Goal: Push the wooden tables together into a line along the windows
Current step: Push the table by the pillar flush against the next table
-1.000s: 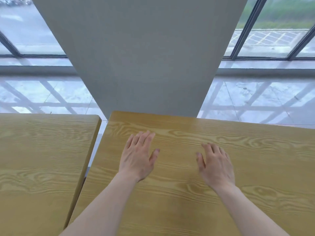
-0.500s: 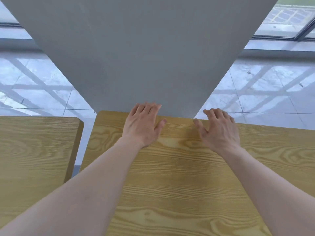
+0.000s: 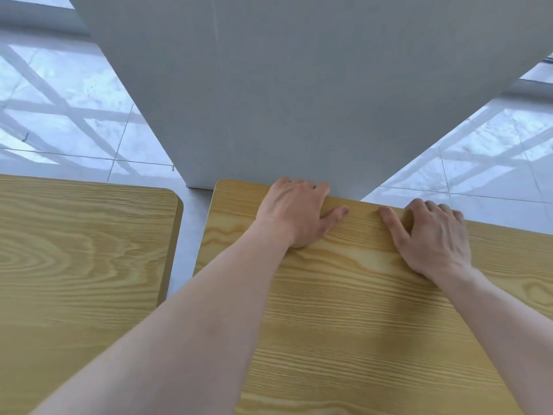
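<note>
Head view: both hands, left hand (image 3: 294,212) and right hand (image 3: 434,235), have slid forward and now hook the right table (image 3: 359,310)'s far edge, ready to drag it toward the left table (image 3: 83,250).

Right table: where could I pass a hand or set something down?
The right table is bare toward the camera between the forearms. The left table is wholly bare. A floor gap separates the tables, open for a hand. It is crowded at the far edge: left hand and right hand grip there, against the grey pillar.
</note>
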Available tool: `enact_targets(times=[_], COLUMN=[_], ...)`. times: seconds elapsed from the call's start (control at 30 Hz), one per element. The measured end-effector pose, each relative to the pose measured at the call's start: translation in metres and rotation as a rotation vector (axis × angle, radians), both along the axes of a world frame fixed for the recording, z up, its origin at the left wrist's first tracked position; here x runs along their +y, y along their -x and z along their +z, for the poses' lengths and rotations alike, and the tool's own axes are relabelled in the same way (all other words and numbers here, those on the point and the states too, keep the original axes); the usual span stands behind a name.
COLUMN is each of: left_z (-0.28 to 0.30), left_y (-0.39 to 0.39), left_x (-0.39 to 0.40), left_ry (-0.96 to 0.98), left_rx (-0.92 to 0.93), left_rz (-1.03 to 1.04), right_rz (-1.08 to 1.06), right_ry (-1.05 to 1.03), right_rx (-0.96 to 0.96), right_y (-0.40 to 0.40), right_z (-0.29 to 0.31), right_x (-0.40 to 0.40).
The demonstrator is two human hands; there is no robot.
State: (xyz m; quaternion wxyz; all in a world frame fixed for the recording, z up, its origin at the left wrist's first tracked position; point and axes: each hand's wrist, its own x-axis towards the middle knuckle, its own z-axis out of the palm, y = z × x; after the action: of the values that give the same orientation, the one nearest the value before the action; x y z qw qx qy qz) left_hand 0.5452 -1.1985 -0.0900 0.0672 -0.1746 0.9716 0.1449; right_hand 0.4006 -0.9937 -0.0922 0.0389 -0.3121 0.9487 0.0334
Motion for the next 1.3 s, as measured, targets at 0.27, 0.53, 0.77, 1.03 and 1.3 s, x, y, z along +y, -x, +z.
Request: enact_targets(times=[0.27, 0.53, 0.77, 1.03, 1.3], left_z=[-0.007, -0.006, -0.009, -0.009, 0.023], left_y=[-0.016, -0.047, -0.047, -0.095, -0.158], left_x=[-0.009, -0.026, -0.024, -0.018, 0.029], left_ry=[-0.017, 0.009, 0.012, 0.081, 0.110], left_rx=[0.041, 0.072, 0.066, 0.192, 0.226], left_rz=[-0.005, 0.065, 0.092, 0.119, 0.216], right_rz=[0.020, 0.091, 0.085, 0.060, 0.181], right_ry=[-0.057, -0.071, -0.053, 0.021, 0.110], right_rx=[0.036, 0.021, 0.056, 0.004, -0.048], right_y=[-0.013, -0.029, -0.032, -0.075, -0.155], right_z=[0.001, 0.001, -0.005, 0.008, 0.038], right_x=[-0.015, -0.045, -0.040, -0.037, -0.005])
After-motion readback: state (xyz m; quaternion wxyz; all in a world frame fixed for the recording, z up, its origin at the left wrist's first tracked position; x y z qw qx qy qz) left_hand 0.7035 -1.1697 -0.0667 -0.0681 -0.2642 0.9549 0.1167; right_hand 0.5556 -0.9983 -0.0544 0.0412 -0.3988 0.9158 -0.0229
